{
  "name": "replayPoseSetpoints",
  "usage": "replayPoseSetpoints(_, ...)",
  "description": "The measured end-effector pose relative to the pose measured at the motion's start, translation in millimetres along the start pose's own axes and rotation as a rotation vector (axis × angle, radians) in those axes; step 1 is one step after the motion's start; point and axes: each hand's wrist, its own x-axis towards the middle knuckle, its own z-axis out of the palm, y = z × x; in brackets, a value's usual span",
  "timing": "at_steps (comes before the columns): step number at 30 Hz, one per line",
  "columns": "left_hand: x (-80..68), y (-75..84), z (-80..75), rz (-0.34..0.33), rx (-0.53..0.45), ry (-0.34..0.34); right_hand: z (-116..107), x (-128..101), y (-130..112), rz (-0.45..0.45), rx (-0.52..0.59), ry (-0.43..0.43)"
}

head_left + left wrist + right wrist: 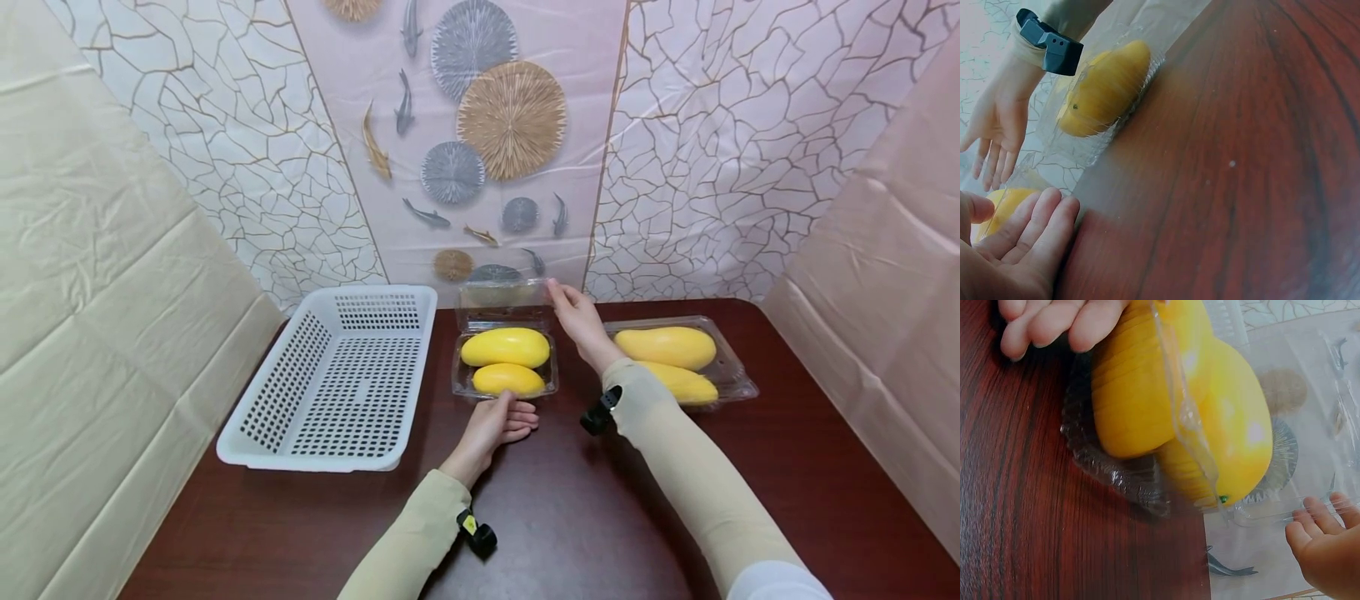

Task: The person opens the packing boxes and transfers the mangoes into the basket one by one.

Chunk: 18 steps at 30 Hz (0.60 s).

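Observation:
Two yellow mangoes (506, 347) lie in a small clear plastic box (456, 387), whose hinged lid (495, 293) is raised at the back. At the box's front rim is my left hand (493, 429), its thumb at the top of the rim. The left fingers (1041, 219) extend nearly straight along the outside of the front wall. My right hand (581, 325) reaches to the lid's right edge, fingertips touching the clear plastic. In the right wrist view, the right fingers (1319, 519) are extended and overlap the lid's edge.
A white perforated basket (255, 457) stands left of the box. To the right, partly behind the right forearm, a larger clear container (738, 375) holds two more mangoes (667, 346). All stand on a dark red-brown table (570, 500); a patterned backdrop (690, 192) rises behind it.

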Motion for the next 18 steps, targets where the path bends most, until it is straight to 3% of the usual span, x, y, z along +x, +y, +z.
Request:
replayPoseSetpoints(11,-0.9,-3.1,0.7,-0.013,-0.013,0.005,8,6,17,0.052,-0.088,0.013)
replayPoseSetpoints(18,0.8,-1.2,-0.5,-0.015,-0.013,0.017,11,9,22,0.093,-0.129,-0.029)
